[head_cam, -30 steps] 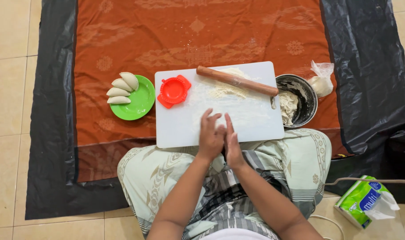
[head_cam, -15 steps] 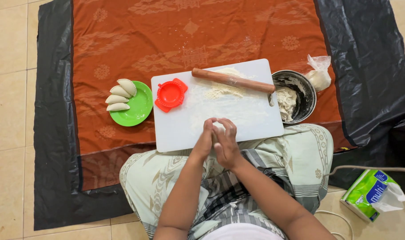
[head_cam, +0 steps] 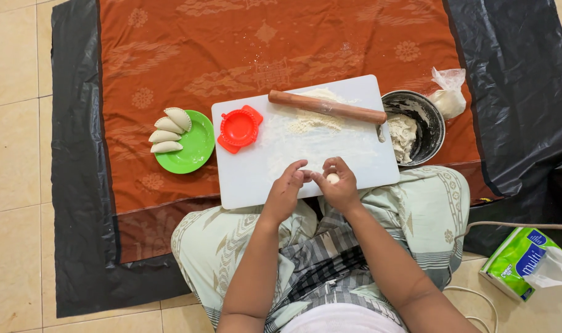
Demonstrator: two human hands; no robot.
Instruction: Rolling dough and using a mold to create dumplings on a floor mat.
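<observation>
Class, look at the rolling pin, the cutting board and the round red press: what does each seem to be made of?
Rolling pin: probably wood, brown and matt, dusted with flour. Cutting board: likely plastic, plain white, smooth, with rounded corners. Red press: likely moulded plastic, bright even colour with a scalloped rim and slight sheen.

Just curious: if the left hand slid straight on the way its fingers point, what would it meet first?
The left hand points up and right, so it would likely meet the right hand holding the dough ball, almost touching already.

Dough ball [head_cam: 333, 179]: we saw it small, pale, round, pinched in the right hand's fingertips.
Place: it sat at the cutting board's [head_cam: 250, 179] six o'clock edge.
</observation>
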